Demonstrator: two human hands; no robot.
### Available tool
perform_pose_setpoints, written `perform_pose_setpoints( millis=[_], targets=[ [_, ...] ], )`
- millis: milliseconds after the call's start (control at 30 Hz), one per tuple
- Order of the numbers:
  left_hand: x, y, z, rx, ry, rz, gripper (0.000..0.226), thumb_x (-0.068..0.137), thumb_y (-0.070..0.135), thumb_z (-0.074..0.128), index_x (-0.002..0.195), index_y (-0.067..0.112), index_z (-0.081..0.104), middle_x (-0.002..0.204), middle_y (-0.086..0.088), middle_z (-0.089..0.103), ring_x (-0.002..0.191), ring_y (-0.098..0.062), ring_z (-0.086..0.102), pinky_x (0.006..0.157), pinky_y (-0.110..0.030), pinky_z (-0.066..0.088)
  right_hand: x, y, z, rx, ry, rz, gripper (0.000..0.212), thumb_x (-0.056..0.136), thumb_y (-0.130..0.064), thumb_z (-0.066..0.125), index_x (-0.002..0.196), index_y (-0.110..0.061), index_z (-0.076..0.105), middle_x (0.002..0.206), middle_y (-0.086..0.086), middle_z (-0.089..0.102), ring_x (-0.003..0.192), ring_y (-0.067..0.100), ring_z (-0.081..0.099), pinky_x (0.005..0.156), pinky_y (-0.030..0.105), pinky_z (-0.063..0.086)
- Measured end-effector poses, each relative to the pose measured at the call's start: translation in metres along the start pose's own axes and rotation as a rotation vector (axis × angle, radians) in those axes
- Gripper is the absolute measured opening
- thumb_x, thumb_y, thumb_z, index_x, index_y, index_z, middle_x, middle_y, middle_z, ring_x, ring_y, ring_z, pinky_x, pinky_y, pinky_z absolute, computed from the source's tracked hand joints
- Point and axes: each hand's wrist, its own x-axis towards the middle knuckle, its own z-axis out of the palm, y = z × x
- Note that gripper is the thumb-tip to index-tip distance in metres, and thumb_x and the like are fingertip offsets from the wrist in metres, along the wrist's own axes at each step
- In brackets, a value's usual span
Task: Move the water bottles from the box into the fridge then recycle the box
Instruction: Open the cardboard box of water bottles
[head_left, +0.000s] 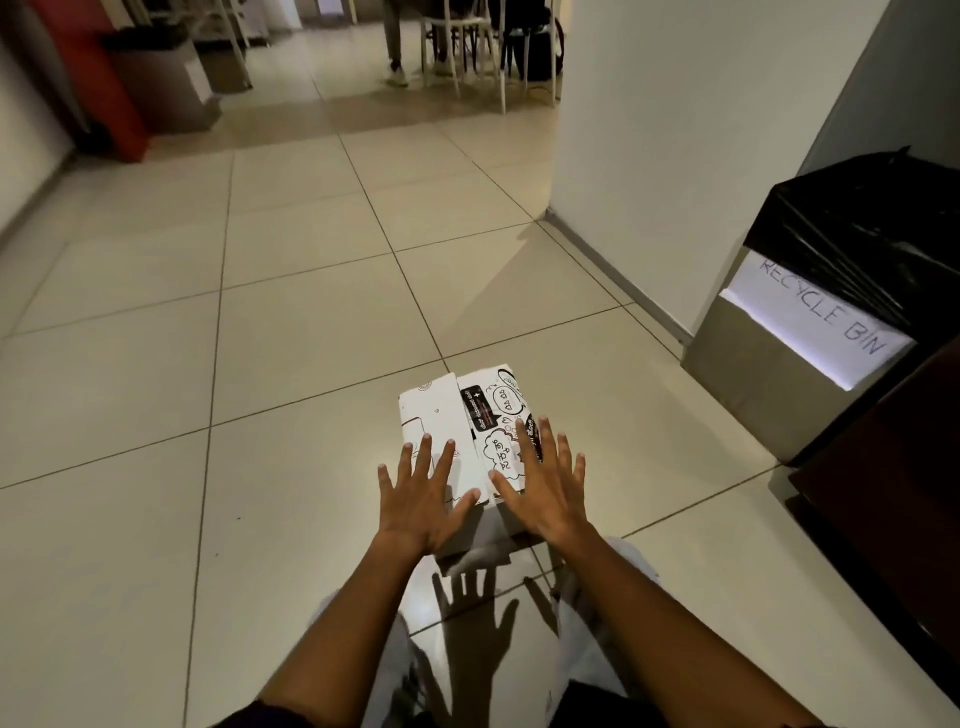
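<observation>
Your left hand (423, 499) is spread flat, fingers straight, over the plain white flap of the cardboard box (457, 415). Your right hand (545, 493) is likewise splayed over the doodle-printed flap. The box sits closed on glossy beige floor tiles (260, 322). Far right of your right hand: a black-bagged bin (810, 332), its paper sign reading "RECYCLE BIN".

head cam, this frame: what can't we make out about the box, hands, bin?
- Box contents: flaps closed, head view shows only the top.
- Contact: left hand and right hand, fingers spread over the flaps; pressing or hovering unclear.
- Recycle bin inside: black liner and right frame edge hide it.
- Fridge: outside the frame.
- Box print: too small to read.
</observation>
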Motion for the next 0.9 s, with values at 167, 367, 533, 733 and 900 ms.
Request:
perform_pose_setpoints(
  millis=[167, 367, 533, 733, 900],
  targets=[
    [0.011, -0.003, -0.005, -0.006, -0.029, 0.002, 0.114, 0.052, 0.088, -0.025, 0.152, 0.034, -0.011, 0.161, -0.004, -0.015, 0.148, -0.031, -0.01, 0.115, -0.061, 0.002, 0.015, -0.006, 0.005, 0.022, -0.015, 0.031, 0.086, 0.088, -0.074, 0.032, 0.152, -0.036, -0.011, 0.162, 0.003, -0.017, 0.149, 0.034, -0.004, 0.117, 0.058, 0.003],
    [0.076, -0.017, 0.002, -0.096, -0.089, -0.003, 0.087, 0.086, 0.076, 0.024, 0.153, 0.031, -0.006, 0.162, -0.005, -0.01, 0.149, -0.031, -0.007, 0.114, -0.062, 0.006, 0.069, -0.004, 0.029, 0.059, -0.066, 0.086, 0.09, 0.087, -0.073, 0.038, 0.153, -0.035, -0.009, 0.163, 0.003, -0.013, 0.149, 0.036, 0.002, 0.116, 0.058, 0.008],
    [0.129, -0.024, 0.026, -0.165, -0.231, -0.055, 0.087, 0.088, 0.073, 0.03, 0.153, 0.029, -0.01, 0.16, -0.004, -0.018, 0.148, -0.03, -0.012, 0.114, -0.062, 0.005, 0.125, 0.0, 0.057, 0.008, -0.171, 0.12, 0.095, 0.085, -0.071, 0.044, 0.153, -0.033, -0.011, 0.163, 0.004, -0.011, 0.148, 0.035, 0.007, 0.116, 0.06, 0.012],
    [0.174, -0.026, 0.033, -0.195, -0.26, -0.097, 0.089, 0.087, 0.073, 0.032, 0.153, 0.029, -0.008, 0.16, -0.006, -0.02, 0.147, -0.036, -0.01, 0.111, -0.064, 0.014, 0.164, -0.002, 0.072, -0.053, -0.25, 0.174, 0.108, 0.077, -0.074, 0.051, 0.154, -0.029, -0.01, 0.162, 0.009, -0.015, 0.148, 0.039, 0.003, 0.117, 0.057, 0.012],
    [0.209, -0.024, 0.034, -0.291, -0.285, -0.149, 0.094, 0.085, 0.069, 0.042, 0.153, 0.029, -0.009, 0.158, -0.008, -0.026, 0.144, -0.041, -0.019, 0.11, -0.068, 0.017, 0.183, -0.01, 0.086, -0.082, -0.223, 0.232, 0.112, 0.066, -0.073, 0.059, 0.155, -0.025, 0.01, 0.162, 0.017, 0.003, 0.141, 0.043, 0.024, 0.11, 0.057, 0.029]
  ],
)
